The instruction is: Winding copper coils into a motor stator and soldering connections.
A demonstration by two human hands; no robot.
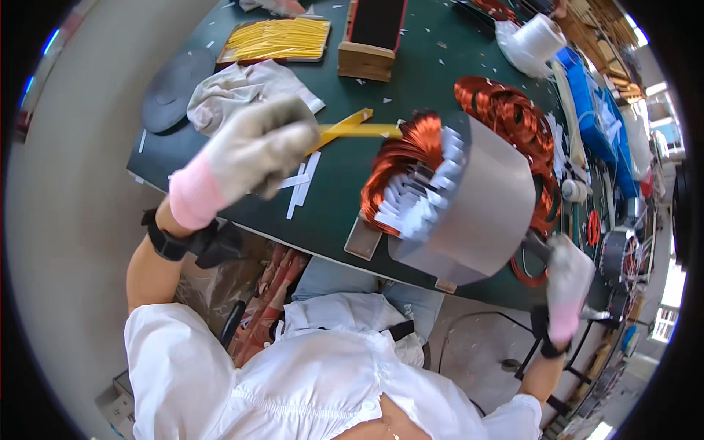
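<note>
A grey metal motor stator (488,198) lies on its side at the table's front edge. Orange copper wire coils (396,165) bulge from its left end, with white insulating paper pieces (411,205) standing among them. My left hand (253,150), in a white glove with a pink cuff, is closed on a blurred yellow strip (359,130) that reaches right to the coils. My right hand (570,275), gloved alike, is closed at the stator's right end round a dark bar-like piece (537,246), partly hidden. More loose copper coils (513,117) lie behind the stator.
A tray of yellow strips (275,38), a wooden stand (367,59), a crumpled white cloth (235,92) and a grey disc (176,88) lie on the green table (337,191). White paper strips (299,187) lie near my left hand. A plastic-wrapped roll (539,37) stands far right.
</note>
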